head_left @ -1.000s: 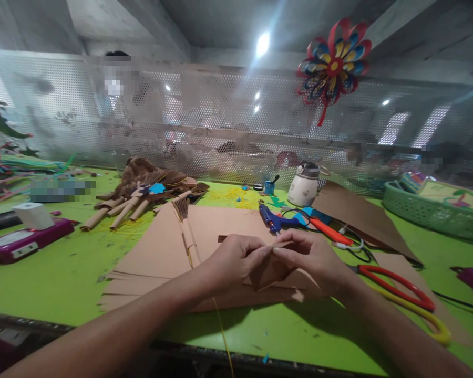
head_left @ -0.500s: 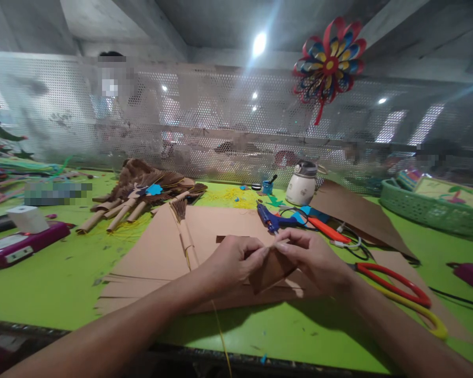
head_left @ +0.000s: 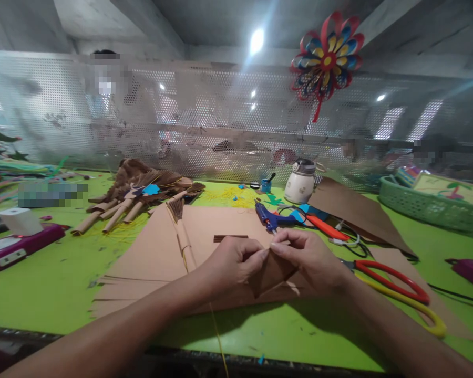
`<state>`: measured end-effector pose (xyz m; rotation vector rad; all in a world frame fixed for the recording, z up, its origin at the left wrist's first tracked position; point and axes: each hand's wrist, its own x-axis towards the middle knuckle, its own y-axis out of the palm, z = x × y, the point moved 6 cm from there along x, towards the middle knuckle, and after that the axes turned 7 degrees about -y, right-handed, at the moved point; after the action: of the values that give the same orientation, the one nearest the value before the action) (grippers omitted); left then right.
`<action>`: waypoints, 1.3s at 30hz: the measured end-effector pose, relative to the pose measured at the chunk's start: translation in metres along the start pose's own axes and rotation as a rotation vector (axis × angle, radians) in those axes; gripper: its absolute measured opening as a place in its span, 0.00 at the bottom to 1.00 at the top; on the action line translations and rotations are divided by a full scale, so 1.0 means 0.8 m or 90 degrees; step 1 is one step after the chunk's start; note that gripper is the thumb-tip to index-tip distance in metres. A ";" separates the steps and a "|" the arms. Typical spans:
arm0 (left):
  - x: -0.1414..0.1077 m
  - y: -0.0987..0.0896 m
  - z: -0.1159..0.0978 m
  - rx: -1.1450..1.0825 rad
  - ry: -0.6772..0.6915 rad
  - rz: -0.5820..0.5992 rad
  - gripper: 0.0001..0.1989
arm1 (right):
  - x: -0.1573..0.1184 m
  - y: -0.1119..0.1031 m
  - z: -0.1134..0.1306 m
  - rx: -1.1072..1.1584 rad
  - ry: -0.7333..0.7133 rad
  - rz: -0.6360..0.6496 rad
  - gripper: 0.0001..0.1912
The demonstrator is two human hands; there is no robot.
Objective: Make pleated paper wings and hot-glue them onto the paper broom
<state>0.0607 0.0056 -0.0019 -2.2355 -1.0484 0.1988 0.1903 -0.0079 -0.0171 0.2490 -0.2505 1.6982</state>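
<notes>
A small piece of brown paper (head_left: 274, 273) hangs between my hands above a stack of kraft paper sheets (head_left: 208, 220). My left hand (head_left: 236, 262) pinches its upper edge from the left. From the right, my right hand (head_left: 309, 257) grips the same edge with thumb and forefinger, the fingertips of both hands nearly touching. Just beyond my left hand lies a dark pleated paper strip (head_left: 230, 238) on the sheets. A blue glue gun (head_left: 270, 216) rests behind my right hand. Left of my hands is a rolled paper tube with a fringed end (head_left: 184, 239).
Scissors (head_left: 398, 283) with red and yellow handles lie at the right. Brown paper tubes with fringed ends (head_left: 118, 212) are piled back left. A white bottle (head_left: 299, 184) and a green basket (head_left: 429, 205) stand behind. A purple power strip (head_left: 27, 247) is at the left.
The view has shifted slightly. My hands stay pinched on the brown paper, their fingertips a little closer together; the paper has tilted slightly.
</notes>
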 end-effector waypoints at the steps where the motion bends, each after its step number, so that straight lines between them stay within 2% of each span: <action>1: 0.000 0.000 0.000 0.003 0.001 0.003 0.16 | 0.000 -0.001 -0.001 0.007 0.001 0.000 0.09; 9: 0.000 0.001 0.005 -0.008 -0.038 -0.011 0.16 | 0.004 -0.010 -0.010 0.062 0.030 -0.013 0.08; 14: 0.002 0.001 0.008 0.005 -0.017 0.002 0.15 | 0.006 -0.014 -0.011 0.074 0.044 -0.027 0.08; 20: 0.005 -0.007 0.015 -0.021 -0.048 -0.021 0.17 | 0.015 -0.054 -0.008 0.106 0.015 -0.177 0.10; 22: 0.005 -0.008 0.014 -0.021 -0.050 -0.026 0.17 | 0.016 -0.048 -0.005 0.136 0.008 -0.159 0.10; 24: 0.006 -0.007 0.013 -0.020 -0.046 -0.021 0.16 | 0.014 -0.030 -0.004 0.149 0.025 -0.101 0.11; 27: 0.006 -0.005 0.010 -0.013 -0.043 -0.020 0.15 | 0.008 -0.007 -0.006 0.097 0.041 -0.037 0.12; 30: 0.006 -0.001 0.007 -0.025 -0.034 0.005 0.16 | 0.004 -0.004 -0.008 0.035 0.017 -0.049 0.11; 36: 0.006 0.007 0.011 -0.051 -0.023 0.029 0.17 | 0.001 0.000 -0.010 0.068 0.037 -0.041 0.10; 39: 0.005 0.010 0.016 -0.084 -0.047 0.053 0.17 | 0.001 -0.005 -0.010 0.057 0.039 -0.063 0.10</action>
<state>0.0638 0.0110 -0.0162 -2.4096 -1.0357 0.2559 0.1938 -0.0039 -0.0243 0.2708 -0.1150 1.6176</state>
